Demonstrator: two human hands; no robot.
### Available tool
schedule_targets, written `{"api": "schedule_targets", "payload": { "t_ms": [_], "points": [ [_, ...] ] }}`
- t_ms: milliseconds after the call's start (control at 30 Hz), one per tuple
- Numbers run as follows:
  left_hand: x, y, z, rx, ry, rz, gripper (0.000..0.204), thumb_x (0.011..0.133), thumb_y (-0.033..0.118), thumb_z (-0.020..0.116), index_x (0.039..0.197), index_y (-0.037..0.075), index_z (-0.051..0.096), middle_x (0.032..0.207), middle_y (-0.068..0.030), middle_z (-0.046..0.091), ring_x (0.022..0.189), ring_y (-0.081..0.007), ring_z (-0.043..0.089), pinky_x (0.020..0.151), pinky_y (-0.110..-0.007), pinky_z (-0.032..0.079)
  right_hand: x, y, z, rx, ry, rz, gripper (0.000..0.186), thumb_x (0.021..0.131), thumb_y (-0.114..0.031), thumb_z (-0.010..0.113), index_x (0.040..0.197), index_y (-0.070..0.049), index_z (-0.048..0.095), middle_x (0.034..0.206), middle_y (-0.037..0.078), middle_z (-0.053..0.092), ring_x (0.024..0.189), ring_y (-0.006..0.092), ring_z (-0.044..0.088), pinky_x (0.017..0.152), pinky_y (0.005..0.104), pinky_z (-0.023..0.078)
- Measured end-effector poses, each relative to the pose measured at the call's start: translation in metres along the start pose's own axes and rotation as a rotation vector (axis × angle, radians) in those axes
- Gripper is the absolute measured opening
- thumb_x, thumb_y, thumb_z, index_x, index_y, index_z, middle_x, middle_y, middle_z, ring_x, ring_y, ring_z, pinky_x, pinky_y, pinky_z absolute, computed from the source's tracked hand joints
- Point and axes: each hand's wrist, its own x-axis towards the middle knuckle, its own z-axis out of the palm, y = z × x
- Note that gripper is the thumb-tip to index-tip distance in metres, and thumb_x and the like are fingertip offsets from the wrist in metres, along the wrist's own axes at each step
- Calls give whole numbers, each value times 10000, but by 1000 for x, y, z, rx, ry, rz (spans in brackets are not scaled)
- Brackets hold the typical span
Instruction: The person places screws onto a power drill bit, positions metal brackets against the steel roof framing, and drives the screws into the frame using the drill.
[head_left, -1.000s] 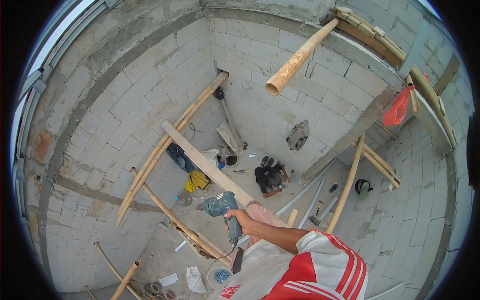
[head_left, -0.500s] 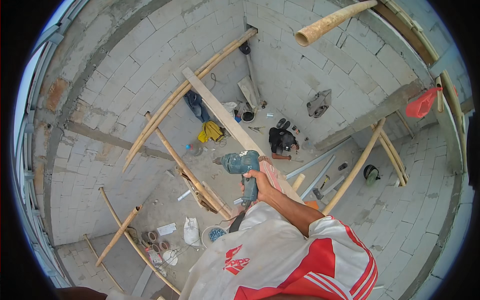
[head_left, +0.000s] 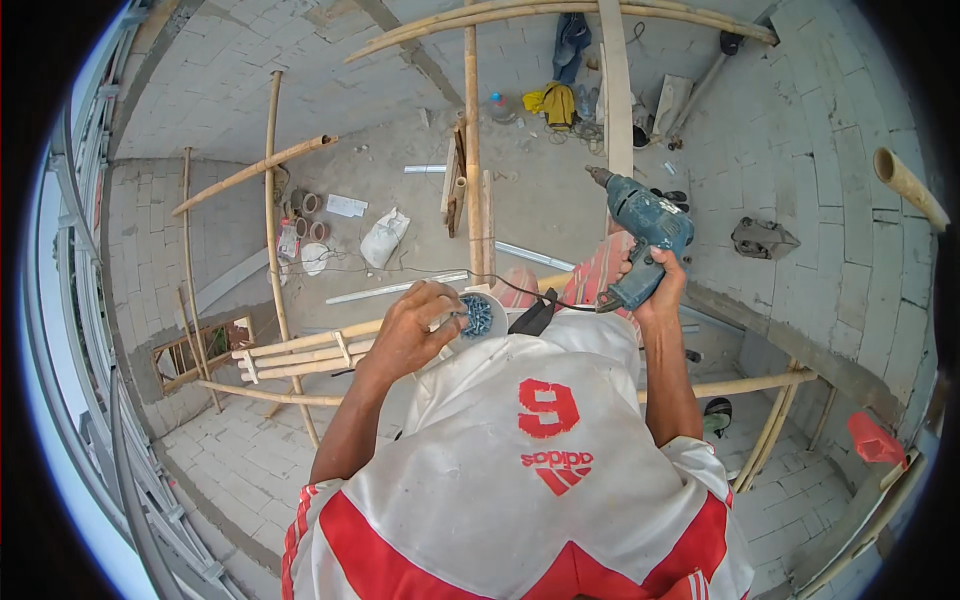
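Observation:
My right hand (head_left: pixel 660 288) is wrapped round the handle of a dark teal power drill (head_left: pixel 648 215), its chuck pointing up and to the left. A black cord runs from the handle's base across to the left. At my waist hangs a round whitish container (head_left: pixel 498 316) of bluish screws (head_left: pixel 477 317). My left hand (head_left: pixel 417 318) is at its left side, fingers curled over the rim with the tips by the screws. What those fingertips pinch, if anything, is too small to make out.
Far below is a floor with a white sack (head_left: pixel 384 238) and a yellow bag (head_left: pixel 558 105). Bamboo poles (head_left: pixel 472 150) and a long plank (head_left: pixel 618 110) span the space between block walls (head_left: pixel 840 220). Metal framing (head_left: pixel 85 300) runs along the left edge.
The view has swung left and downward. My left hand has come into sight at the screw container. The drill, still in my right hand, now appears farther right and higher.

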Motion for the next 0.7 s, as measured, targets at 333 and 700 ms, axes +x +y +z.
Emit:
{"api": "schedule_targets", "payload": {
  "t_ms": [333, 700],
  "points": [
    [-5, 22, 50, 450, -411, -44, 226, 793, 79, 615, 978, -49, 638, 1005, -192, 621, 998, -326, 623, 838, -396, 532, 8, 7, 5, -6, 16, 26, 363, 728, -233, 598, 1014, -14, 554, 835, 125, 582, 672, 232, 594, 615, 385, 502],
    [21, -6, 75, 424, -444, 82, 197, 712, 196, 644, 675, 3, 660, 715, -206, 652, 705, -365, 671, 594, -452, 524, 22, 16, 4, -29, 59, 21, 342, 730, -283, 576, 967, -43, 527, 796, 132, 585, 611, 268, 579, 585, 470, 504]
  ]
}}
